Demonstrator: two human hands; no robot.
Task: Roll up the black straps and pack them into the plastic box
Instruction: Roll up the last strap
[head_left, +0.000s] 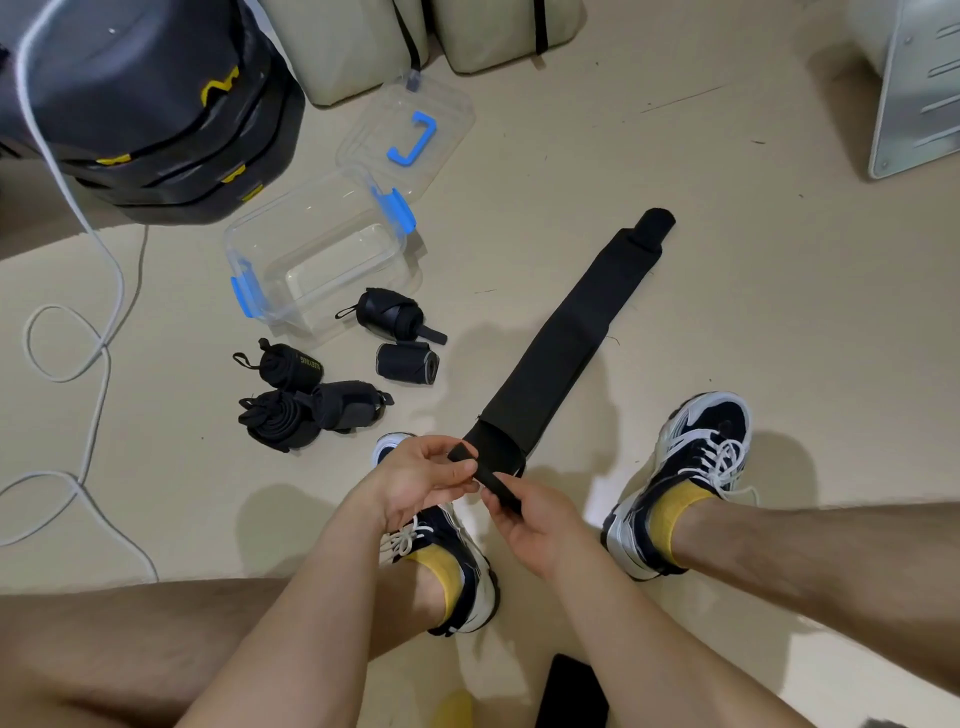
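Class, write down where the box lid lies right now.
In the head view the lid lies flat on the floor, left of centre, just beyond the open box and before the beige bags.

Plain black on the unrolled strap (561, 332) and on the rolled straps (395, 314), with pale yellow-green lettering (310, 366) on one of them. Clear for the plastic box (270, 228), with bright blue clips (400, 208); clear for the lid (447, 119) too, with a blue handle (413, 143). Beige on the floor (675, 156). White on the cable (98, 249). Black, white and silver on the shoes (696, 457), with white laces; mustard yellow on the socks (675, 512).
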